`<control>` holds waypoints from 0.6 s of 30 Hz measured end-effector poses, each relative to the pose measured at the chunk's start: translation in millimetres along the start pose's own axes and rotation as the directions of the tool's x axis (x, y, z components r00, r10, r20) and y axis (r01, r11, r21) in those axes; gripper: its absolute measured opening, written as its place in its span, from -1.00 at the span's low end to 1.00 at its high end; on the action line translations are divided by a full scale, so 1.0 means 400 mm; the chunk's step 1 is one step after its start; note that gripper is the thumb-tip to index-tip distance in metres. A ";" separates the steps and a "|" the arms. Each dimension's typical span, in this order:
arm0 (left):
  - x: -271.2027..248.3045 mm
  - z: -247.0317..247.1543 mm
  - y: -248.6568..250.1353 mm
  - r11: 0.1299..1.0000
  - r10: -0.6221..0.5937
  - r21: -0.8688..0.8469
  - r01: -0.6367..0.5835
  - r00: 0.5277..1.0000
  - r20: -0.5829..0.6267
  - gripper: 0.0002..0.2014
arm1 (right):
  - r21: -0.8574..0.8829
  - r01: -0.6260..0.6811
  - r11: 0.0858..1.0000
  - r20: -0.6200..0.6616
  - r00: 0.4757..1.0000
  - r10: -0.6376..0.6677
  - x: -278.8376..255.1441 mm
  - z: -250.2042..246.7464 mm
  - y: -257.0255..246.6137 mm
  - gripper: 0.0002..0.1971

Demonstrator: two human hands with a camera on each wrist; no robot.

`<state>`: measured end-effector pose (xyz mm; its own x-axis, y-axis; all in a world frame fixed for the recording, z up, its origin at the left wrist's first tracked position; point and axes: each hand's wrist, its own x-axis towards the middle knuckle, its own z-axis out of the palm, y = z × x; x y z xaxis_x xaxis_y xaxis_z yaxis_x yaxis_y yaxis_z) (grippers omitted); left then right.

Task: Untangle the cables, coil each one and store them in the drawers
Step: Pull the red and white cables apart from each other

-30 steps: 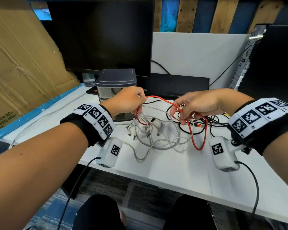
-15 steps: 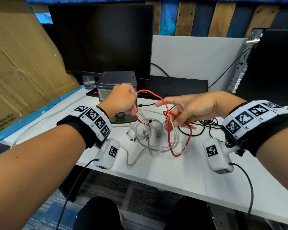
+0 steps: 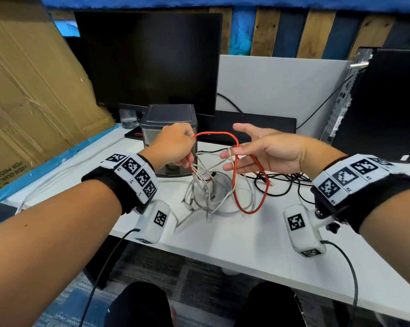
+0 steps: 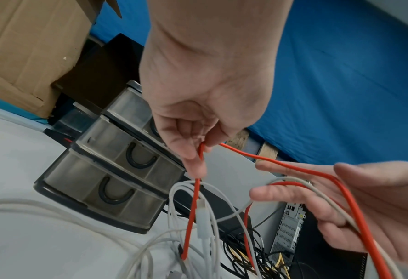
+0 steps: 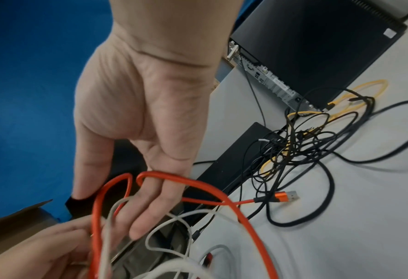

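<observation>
My left hand [image 3: 190,153] pinches a red cable [image 3: 234,182] between thumb and forefinger [image 4: 195,166]. From there the red cable [image 4: 305,170] arches over to my right hand [image 3: 234,153], which is open with straight fingers [image 5: 150,207]. The red cable [image 5: 210,186] and one grey cable drape across those fingers. Its orange USB plug [image 5: 286,196] lies on the table. Below the hands hangs a tangle of white cables [image 3: 213,197]. A grey drawer unit [image 3: 168,116] with three shut drawers [image 4: 112,169] stands behind my left hand.
A knot of black cables [image 3: 284,182] and a yellow cable [image 5: 365,85] lies on the white table [image 3: 246,244] at the right. A monitor [image 3: 147,60], a computer tower [image 3: 383,102], cardboard [image 3: 29,90] and a glass [image 3: 128,119] surround the back.
My right hand has let go its curled grip on the red cable and straightened its fingers. Both hands rose, lifting the red loop and white tangle higher.
</observation>
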<state>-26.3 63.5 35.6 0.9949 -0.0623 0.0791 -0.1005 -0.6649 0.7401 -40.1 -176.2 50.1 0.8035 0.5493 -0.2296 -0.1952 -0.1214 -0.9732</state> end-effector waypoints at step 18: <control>0.019 -0.025 0.003 0.946 0.124 0.277 -0.170 0.977 0.175 -0.87 | -0.110 0.033 0.993 0.004 0.999 -0.032 0.001 -0.018 -0.007 -0.10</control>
<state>-19.0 69.9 43.8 0.9604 -0.2736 0.0524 -0.2622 -0.8242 0.5020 -35.3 -181.4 52.5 0.8069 0.5565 -0.1980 -0.1056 -0.1940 -0.9753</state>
